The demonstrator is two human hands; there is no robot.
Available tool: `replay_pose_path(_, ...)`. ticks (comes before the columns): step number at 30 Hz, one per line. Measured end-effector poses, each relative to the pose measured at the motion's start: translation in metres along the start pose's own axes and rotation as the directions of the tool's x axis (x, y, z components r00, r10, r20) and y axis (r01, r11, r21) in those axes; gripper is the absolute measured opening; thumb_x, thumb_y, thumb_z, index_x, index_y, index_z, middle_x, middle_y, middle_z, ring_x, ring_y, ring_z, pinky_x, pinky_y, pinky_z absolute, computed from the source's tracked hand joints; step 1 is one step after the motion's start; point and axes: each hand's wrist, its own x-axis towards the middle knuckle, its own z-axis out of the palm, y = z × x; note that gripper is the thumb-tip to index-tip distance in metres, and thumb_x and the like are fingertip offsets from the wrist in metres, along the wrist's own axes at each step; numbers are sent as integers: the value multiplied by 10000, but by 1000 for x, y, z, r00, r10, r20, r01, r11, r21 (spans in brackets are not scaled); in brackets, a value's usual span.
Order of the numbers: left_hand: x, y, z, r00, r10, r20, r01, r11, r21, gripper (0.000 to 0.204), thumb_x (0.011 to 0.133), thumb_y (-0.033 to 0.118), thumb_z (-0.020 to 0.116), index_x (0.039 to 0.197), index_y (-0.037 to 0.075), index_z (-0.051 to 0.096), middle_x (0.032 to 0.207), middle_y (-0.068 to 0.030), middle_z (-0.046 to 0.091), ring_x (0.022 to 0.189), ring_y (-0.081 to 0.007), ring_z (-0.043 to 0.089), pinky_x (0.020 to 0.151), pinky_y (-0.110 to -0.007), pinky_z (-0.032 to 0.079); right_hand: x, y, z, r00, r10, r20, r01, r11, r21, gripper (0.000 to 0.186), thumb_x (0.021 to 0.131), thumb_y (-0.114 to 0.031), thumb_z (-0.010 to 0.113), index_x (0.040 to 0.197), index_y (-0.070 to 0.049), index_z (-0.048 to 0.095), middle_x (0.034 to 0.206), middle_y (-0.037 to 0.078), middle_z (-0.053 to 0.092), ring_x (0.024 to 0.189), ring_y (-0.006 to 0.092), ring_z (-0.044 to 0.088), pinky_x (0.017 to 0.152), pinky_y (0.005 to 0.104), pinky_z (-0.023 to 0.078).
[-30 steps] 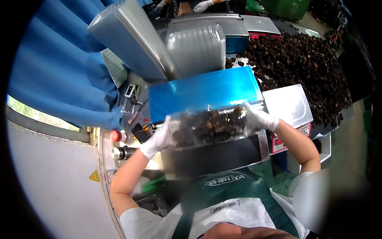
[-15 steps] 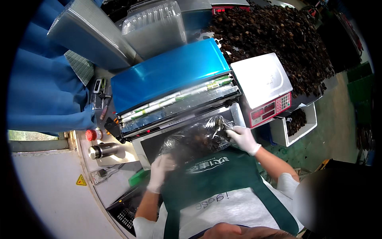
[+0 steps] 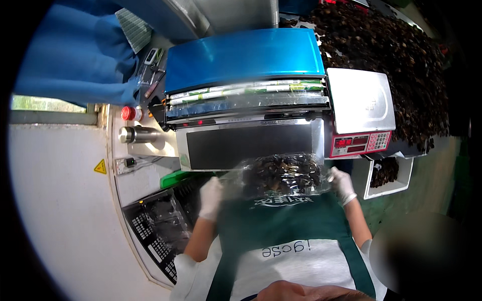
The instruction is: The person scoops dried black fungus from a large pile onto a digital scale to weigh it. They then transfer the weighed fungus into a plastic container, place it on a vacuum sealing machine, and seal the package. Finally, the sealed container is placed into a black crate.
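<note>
A clear tray (image 3: 283, 175) of dark brown, mushroom-like pieces is at the front edge of the wrapping machine, close against my apron. Shiny cling film covers its top. My left hand (image 3: 211, 196), in a white glove, is closed on the film's left end, drawn out past the tray. On the other side, my gloved right hand (image 3: 342, 184) pinches the film's right end beside the tray. Just beyond the tray lies the machine's black plate (image 3: 228, 145). The tray's underside is hidden.
Behind the plate stand film rolls (image 3: 246, 90) under a blue cover (image 3: 243, 55). Right of it is a scale (image 3: 361, 105), with a heap of dark pieces (image 3: 391, 65) beyond and a white bin (image 3: 369, 188) below. A steel flask (image 3: 138, 134) and black crate (image 3: 150, 226) are at left.
The film-covered tray has come toward my body, off the black plate. My hands have spread further apart, and the film is pulled out sideways. My view has turned and shifted.
</note>
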Motion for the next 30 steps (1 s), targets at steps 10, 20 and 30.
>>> replay_pose_path(10,0,42,142,639,479,602,-37,800,-599,319,916,239,641,1154,27,630,1130,-112,645,1004,-210,636,881,-309,520,40,-31,84,858,101,504,140,898,-417,304,954,-283,584,1022,6,652,796,49,638,697,132,572,638,259,440)
replay_pose_path(20,-39,78,155,332,793,510,-157,580,-800,297,979,169,589,1236,38,523,1262,-69,556,1152,-159,522,1000,-317,420,9,-150,99,664,55,746,158,964,-212,402,975,-273,513,1215,44,569,919,96,662,816,198,632,849,312,499)
replay_pose_path(30,-61,53,12,822,556,-119,16,-233,-972,1025,806,884,233,1560,189,207,1579,-92,305,1409,-333,361,1117,-583,306,-85,-187,262,228,-448,865,807,584,89,505,971,-206,572,1409,26,476,1420,151,517,1291,266,495,1100,400,368)
